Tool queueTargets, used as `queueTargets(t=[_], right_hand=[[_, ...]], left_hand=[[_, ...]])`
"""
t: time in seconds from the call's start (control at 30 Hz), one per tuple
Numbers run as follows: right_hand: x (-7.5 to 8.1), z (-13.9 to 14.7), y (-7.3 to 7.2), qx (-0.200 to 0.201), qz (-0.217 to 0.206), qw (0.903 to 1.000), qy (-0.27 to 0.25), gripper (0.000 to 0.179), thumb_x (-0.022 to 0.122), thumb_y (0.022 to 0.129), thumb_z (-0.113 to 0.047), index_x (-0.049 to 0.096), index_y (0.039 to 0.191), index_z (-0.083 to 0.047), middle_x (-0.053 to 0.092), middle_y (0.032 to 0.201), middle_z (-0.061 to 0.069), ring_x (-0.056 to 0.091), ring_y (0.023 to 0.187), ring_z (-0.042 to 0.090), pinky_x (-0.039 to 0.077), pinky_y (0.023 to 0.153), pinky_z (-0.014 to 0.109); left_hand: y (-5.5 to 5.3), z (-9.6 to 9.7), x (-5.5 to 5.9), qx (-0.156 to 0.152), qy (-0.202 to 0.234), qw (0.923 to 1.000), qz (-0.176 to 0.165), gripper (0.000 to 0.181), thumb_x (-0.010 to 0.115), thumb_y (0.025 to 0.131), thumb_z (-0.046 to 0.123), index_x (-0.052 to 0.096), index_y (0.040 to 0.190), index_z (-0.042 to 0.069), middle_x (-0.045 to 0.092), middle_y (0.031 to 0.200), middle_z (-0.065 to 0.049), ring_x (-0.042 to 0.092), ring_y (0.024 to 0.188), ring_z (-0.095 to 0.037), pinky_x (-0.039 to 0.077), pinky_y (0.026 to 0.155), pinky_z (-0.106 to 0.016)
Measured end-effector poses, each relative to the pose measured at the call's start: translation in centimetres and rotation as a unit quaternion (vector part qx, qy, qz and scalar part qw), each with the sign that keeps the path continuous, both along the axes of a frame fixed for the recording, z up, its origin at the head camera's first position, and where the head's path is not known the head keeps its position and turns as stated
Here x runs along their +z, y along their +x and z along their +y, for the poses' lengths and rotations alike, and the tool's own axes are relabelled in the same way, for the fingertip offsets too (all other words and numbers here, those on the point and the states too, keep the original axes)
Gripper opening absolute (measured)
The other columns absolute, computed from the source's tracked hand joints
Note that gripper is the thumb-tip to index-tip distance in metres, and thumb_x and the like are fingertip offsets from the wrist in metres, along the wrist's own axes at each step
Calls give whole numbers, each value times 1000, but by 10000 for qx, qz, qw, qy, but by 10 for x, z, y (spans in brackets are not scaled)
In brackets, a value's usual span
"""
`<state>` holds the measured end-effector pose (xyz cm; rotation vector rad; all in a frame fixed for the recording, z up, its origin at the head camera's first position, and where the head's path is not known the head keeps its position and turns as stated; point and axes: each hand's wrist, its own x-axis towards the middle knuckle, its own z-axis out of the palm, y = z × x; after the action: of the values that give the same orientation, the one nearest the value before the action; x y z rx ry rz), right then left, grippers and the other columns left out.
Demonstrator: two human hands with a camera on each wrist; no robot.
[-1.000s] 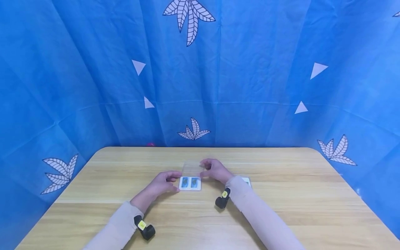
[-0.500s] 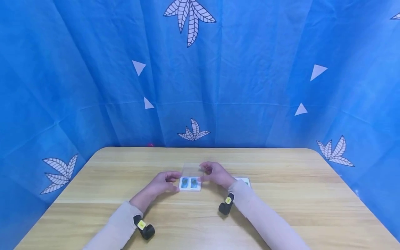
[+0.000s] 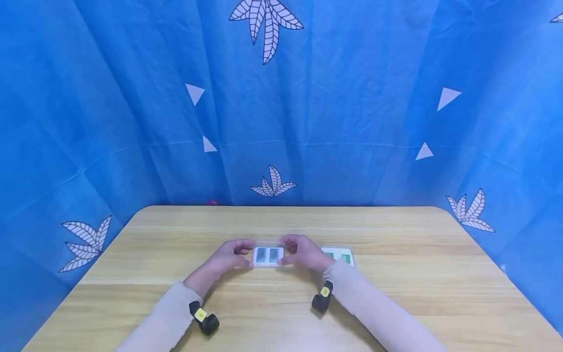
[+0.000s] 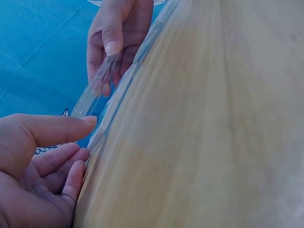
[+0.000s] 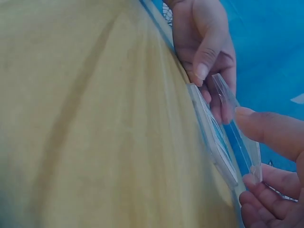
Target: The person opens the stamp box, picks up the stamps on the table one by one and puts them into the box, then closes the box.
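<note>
On the table lies a flat clear card case [image 3: 269,256] with two blue pictures in it. My left hand [image 3: 226,256] holds its left side, thumb by the near corner and index finger by the far one. From the right, my right hand [image 3: 306,253] grips a clear plastic lid [image 5: 237,128] by its edges, between thumb and fingers. In the right wrist view the lid is tilted just above the case, with a gap between them. The left thumb [image 4: 61,129] is close to the lid's end in the left wrist view.
A second flat case [image 3: 347,257] with green pictures lies to the right, partly behind the right sleeve [image 3: 365,298]. The wooden table [image 3: 272,313] ends at a blue curtain [image 3: 352,98] with leaf prints. Each wrist wears a black camera.
My right hand has brought the lid toward me and down, so it now overlaps the case. More of the second case shows beside the right sleeve. My left hand has hardly moved.
</note>
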<state>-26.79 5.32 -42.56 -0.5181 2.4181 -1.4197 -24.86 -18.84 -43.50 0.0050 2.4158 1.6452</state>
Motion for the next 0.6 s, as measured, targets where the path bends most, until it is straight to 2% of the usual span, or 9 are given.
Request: queueTargets(t=[0.4,0.6], right_hand=[[-4,-1,4,42,282,9996,63,57,82,69,-17,61,121,-9,61,118,6,54,111,25,41,101,43],[-5,-3,6,-4,313,9993,192,60,83,67,-18,60,121,-10,61,119,7,54,111,26,41,101,43]], left_hand=[[-1,-3,-1,-76,46,9999,-67,62,80,64,0,62,123,13,61,120,-2,51,108,-24,44,95,-42],[0,-4,-2,-125,106,9999,-38,64,79,64,-1,61,124,12,60,122,-3,51,109,-24,43,96,-42]])
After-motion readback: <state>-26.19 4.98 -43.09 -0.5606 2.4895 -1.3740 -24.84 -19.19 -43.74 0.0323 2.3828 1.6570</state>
